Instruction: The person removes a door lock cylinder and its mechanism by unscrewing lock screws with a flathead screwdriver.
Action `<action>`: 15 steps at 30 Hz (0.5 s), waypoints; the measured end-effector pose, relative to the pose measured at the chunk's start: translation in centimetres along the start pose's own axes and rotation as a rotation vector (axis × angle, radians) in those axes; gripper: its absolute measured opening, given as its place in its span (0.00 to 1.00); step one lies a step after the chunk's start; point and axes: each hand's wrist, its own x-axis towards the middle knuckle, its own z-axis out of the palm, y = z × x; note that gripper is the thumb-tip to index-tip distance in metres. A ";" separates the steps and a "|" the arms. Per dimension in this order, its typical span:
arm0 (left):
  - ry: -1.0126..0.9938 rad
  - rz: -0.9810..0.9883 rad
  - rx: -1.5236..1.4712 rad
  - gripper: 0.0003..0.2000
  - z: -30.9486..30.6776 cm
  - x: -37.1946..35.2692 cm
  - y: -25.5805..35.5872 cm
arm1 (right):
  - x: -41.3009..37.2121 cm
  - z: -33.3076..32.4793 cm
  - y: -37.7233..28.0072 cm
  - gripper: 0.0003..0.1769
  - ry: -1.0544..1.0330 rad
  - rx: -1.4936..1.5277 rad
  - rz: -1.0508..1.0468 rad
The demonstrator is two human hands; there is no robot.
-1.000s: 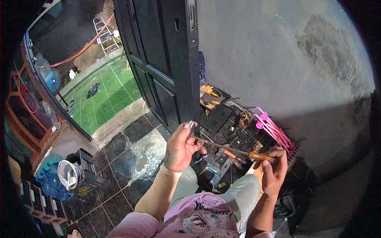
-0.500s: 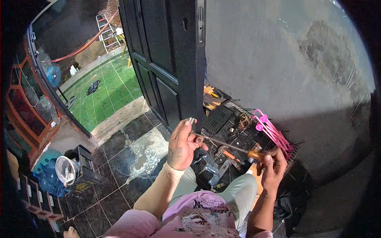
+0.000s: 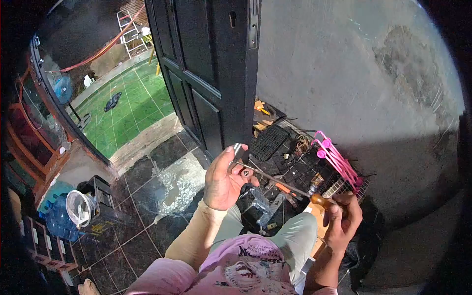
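Observation:
My left hand point(image 3: 221, 184) is closed around a small shiny metal piece point(image 3: 236, 151), which sticks up between the thumb and fingers; the palm hides its lower part. My right hand point(image 3: 342, 223) grips the amber handle of a long screwdriver point(image 3: 280, 181). The shaft slants up to the left, with its tip at the fingers of my left hand, overlapping the metal piece in this view. Both hands are raised in front of my knees. Just beyond them stands a black panelled door point(image 3: 204, 78) with a keyhole-shaped cutout and a metal plate on its edge.
Below the hands, a tool with an orange handle point(image 3: 286, 190) and a clear plastic bag point(image 3: 268, 209) lie on dark tiles. Pink rods point(image 3: 339, 164) lean by the grey wall point(image 3: 334, 73). At left are a clear bucket point(image 3: 80, 206) and a blue water jug point(image 3: 60, 216).
My right hand has shifted slightly right and down with the screwdriver. The metal piece in my left hand is tilted more to the right.

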 end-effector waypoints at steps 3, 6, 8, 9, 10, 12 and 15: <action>-0.021 0.004 0.005 0.20 0.0 0.0 -0.1 | 0.3 0.0 -0.3 0.16 0.039 -0.105 -0.193; -0.041 0.003 -0.003 0.20 0.0 -0.2 -0.3 | 0.0 -0.1 -1.4 0.16 0.066 -0.115 -0.138; -0.030 0.009 0.015 0.20 0.4 -0.4 -0.3 | -0.1 -0.2 -1.5 0.17 0.068 -0.125 -0.140; -0.025 0.012 0.025 0.21 0.6 -0.5 -0.3 | -0.2 -0.3 -1.2 0.17 0.072 -0.127 -0.160; -0.028 0.011 0.027 0.21 0.7 -0.5 -0.3 | -0.3 -0.4 -1.0 0.18 0.076 -0.130 -0.180; -0.035 0.009 0.031 0.21 0.7 -0.6 -0.3 | -0.7 -0.4 -1.6 0.19 0.075 -0.034 -0.004; -0.075 0.018 0.013 0.21 0.6 -0.7 -0.1 | -0.8 -0.4 -1.3 0.20 0.064 0.082 0.072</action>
